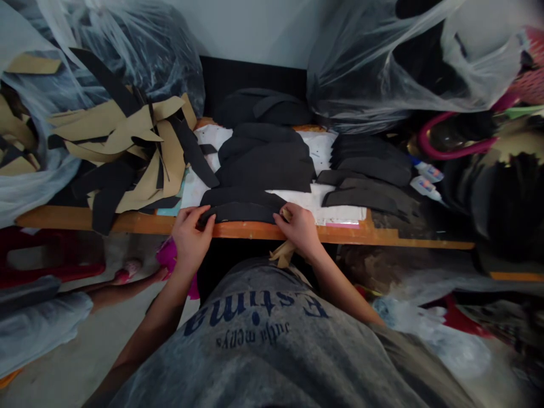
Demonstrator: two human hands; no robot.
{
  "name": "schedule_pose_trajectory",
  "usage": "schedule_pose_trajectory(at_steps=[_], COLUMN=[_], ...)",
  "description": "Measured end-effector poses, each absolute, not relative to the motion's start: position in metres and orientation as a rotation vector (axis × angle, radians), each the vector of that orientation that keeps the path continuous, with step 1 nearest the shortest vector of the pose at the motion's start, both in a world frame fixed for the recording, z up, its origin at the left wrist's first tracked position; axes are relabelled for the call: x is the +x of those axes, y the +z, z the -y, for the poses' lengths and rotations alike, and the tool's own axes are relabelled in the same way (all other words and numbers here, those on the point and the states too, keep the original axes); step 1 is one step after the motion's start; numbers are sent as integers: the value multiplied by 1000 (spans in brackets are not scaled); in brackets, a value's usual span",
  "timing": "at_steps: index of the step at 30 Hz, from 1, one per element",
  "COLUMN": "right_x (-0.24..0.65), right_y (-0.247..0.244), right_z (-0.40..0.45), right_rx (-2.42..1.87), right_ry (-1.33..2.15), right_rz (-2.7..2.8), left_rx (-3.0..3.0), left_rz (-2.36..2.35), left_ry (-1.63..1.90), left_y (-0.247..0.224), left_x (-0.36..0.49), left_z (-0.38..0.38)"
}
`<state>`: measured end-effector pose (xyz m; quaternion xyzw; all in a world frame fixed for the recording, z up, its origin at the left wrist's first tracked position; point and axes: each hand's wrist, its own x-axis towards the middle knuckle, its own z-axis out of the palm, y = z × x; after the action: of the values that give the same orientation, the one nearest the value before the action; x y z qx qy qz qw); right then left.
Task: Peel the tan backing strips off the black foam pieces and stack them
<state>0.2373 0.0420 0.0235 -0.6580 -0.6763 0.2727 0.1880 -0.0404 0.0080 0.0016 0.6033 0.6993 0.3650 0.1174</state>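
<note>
Well, big clear plastic bags (127, 51) sat at the upper left and upper right of the frame. A long orange wooden table (127, 222) ran across the middle. A messy pile of tan and black strips (127, 141) lay on its left side. Stacks of black pieces (267, 170) lay on white paper (318, 198) in the middle. A curved black piece (238, 213) lay at the table's front edge, at the bottom of the stacks. The left hand (191, 241) had its fingers bent over that piece, gripping it. The right hand (301, 229) was at the piece's right end, with its fingers closed on a small tan strip (283, 253).
</note>
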Motion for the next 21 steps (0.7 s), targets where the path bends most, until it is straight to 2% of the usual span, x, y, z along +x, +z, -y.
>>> schedule_pose_trajectory(at_steps=[8,13,21], right_x=[238,239,243], right_y=[25,24,19], right_z=[-44,-44,-46], right_rx=[-1839,-1844,-1839], right_ry=[746,735,731], right_rz=[1948,1965,1967], left_rx=[1387,1419,1649], left_rz=[-1989,-2003,-2029], left_ry=[1095,1097,917], left_y=[2,2,9], left_x=[-52,-50,-45], left_z=[-1,3,2])
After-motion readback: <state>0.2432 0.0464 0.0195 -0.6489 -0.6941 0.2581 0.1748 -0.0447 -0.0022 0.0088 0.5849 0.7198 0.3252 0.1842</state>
